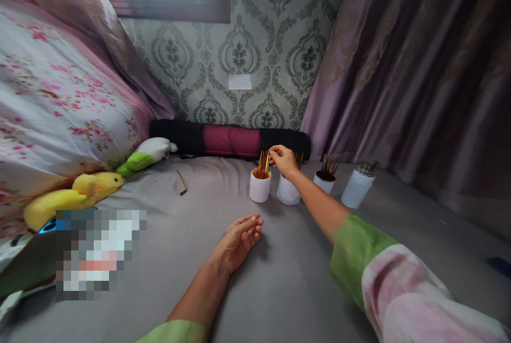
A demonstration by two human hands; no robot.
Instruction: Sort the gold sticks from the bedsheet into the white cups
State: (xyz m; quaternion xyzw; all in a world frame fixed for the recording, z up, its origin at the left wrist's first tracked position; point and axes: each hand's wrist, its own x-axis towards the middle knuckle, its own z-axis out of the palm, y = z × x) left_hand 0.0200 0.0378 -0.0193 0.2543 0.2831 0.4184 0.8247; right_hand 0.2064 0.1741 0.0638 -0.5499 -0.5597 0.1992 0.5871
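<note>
One stick (267,165) tight in right hand (283,161) above cup rim (259,181); left hand (239,242) empty amid open sheet (295,279).

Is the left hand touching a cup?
No, the grey sheet shows between the left hand and the nearest cup.

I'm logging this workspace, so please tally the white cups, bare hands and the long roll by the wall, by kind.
White cylindrical cups: 4
Bare hands (left hand, right hand): 2
Black-and-maroon roll: 1
Total: 7
</note>
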